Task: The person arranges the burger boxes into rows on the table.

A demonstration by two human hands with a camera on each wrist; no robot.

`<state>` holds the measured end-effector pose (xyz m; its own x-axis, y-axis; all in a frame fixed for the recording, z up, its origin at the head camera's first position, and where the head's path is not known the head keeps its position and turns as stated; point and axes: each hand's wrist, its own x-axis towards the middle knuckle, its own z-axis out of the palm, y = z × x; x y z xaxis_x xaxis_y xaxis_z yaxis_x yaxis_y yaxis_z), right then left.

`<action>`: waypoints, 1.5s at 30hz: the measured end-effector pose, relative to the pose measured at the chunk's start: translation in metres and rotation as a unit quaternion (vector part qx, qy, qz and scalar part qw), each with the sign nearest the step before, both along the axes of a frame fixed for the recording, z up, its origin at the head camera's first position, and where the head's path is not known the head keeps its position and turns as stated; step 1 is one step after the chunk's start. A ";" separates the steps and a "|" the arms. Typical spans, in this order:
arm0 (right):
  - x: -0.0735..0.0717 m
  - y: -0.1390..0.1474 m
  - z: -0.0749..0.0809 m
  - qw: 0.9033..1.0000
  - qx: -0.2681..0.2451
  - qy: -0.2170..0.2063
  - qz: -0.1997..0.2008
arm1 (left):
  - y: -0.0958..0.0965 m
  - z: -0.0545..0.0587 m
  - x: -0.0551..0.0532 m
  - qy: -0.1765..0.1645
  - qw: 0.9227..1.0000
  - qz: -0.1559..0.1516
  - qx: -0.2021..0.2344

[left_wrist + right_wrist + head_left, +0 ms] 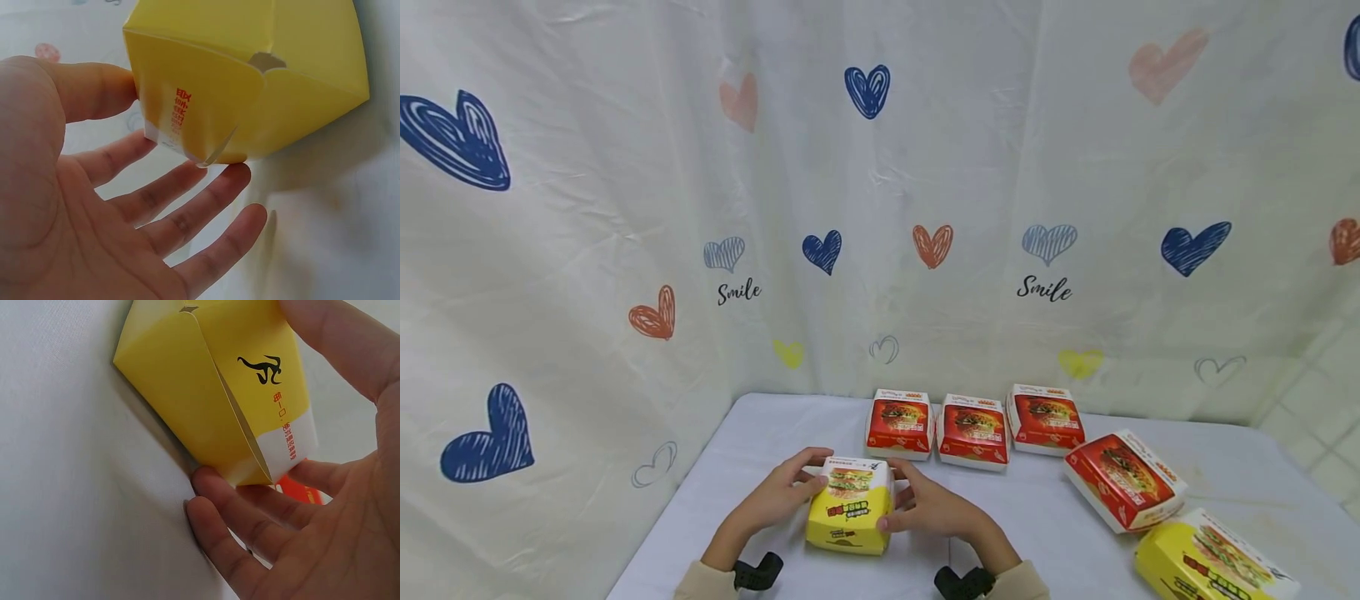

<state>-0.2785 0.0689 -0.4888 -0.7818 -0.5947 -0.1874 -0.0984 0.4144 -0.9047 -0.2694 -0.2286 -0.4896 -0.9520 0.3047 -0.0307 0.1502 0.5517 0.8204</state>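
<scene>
Between both hands, near the front of the white table, is a closed yellow-and-white burger box (850, 506) with a burger picture on its lid. My left hand (781, 493) holds its left side. In the left wrist view that hand's thumb (100, 92) meets one edge of the box, and some fingertips touch a far corner. From the right side my right hand (934, 505) grips the box, thumb at the near edge and fingers toward the back. The right wrist view shows the box's side flap (250, 381) with a black figure and red print.
Three red burger boxes, a left one (901, 423), a middle one (973, 429) and a right one (1047, 418), stand along the back. Another red box (1124, 479) sits angled at right, beside a second yellow box (1213, 558). A heart-printed curtain (970, 325) hangs behind the table (760, 433).
</scene>
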 end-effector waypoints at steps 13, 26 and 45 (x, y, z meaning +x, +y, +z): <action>0.000 0.006 0.005 1.000 0.016 0.017 0.004 | 0.010 -0.004 -0.001 0.023 0.999 0.043 0.006; -0.001 0.011 0.009 1.000 0.013 0.026 -0.010 | 0.010 -0.001 0.000 0.015 1.000 0.007 -0.020; -0.002 0.012 0.007 0.999 0.013 0.050 -0.013 | 0.011 0.007 0.007 -0.023 0.999 -0.025 -0.034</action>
